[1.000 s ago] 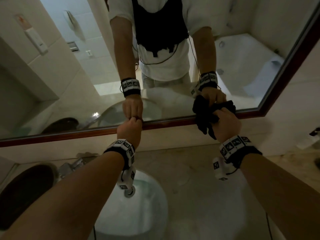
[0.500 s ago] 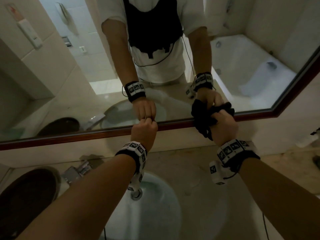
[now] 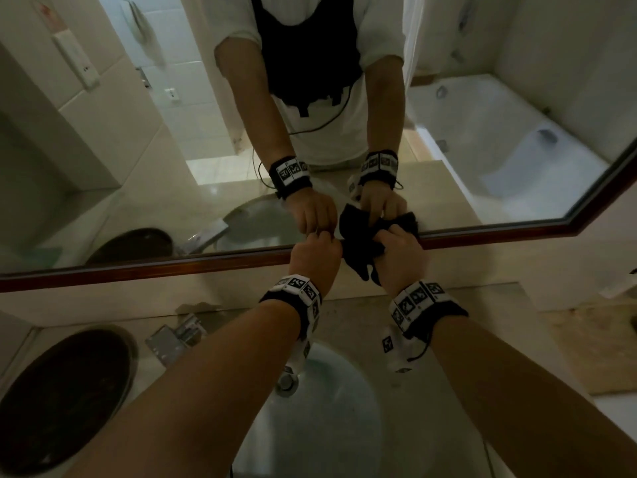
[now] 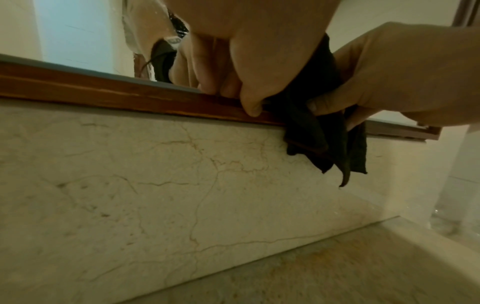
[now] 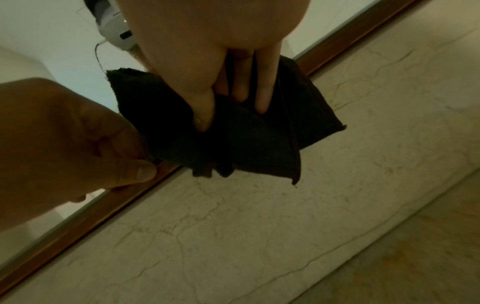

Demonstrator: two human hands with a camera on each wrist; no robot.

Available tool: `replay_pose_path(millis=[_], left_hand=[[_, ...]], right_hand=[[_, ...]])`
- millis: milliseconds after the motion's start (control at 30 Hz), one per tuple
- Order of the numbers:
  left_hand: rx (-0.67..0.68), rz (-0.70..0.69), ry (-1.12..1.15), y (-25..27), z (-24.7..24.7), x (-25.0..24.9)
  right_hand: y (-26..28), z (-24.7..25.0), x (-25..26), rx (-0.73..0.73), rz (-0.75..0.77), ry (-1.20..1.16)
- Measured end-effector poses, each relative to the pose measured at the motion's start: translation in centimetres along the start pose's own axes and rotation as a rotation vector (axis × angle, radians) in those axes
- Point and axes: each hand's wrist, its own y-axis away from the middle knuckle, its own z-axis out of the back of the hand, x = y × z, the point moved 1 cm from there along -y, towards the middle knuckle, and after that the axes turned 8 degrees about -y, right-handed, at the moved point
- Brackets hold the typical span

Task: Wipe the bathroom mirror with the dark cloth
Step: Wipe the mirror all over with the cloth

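Both hands hold the dark cloth [image 3: 362, 250]: my right hand [image 3: 401, 257] bunches it against the mirror [image 3: 206, 132] by its wooden frame [image 3: 172, 265], and my left hand [image 3: 315, 257] pinches its left edge, above the tabletop [image 3: 448, 426].

Dim, warm light throughout; brightest in the mirror's reflection; wide-angle bending at edges, soft grainy focus

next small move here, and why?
Probably lift the dark cloth off the wooden frame and up onto the mirror glass. The right hand grips it bunched at the bottom edge, the left hand pinches its corner, and most of it hangs below the glass.
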Motion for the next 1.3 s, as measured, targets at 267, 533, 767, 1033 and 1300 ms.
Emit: replay_pose_path(millis=[267,533,767,1033,1300], left_hand=[[-0.126,0.033,0.039,-0.1,-0.5,-0.1],[0.121,0.177,-0.007,-0.3,1.9,-2.6],[0.075,0.094,0.03,-2.6,4.2,-10.9],[0.059,0.053,0.034,-6.6,6.6,-19.0],[0.106,0.072,-0.093,-8.5,8.2,-20.5]], right_hand=[[-0.3,1.3,-2.8,0.062,0.0,0.042],[-1.3,6.5,-10.9,0.049,-0.049,0.042],[-2.3,12.1,-18.5,0.059,-0.095,0.095],[-2.2,17.0,-25.7,-0.009,-0.092,0.117],[-1.2,16.2,-27.3,-0.151,0.008,0.06]])
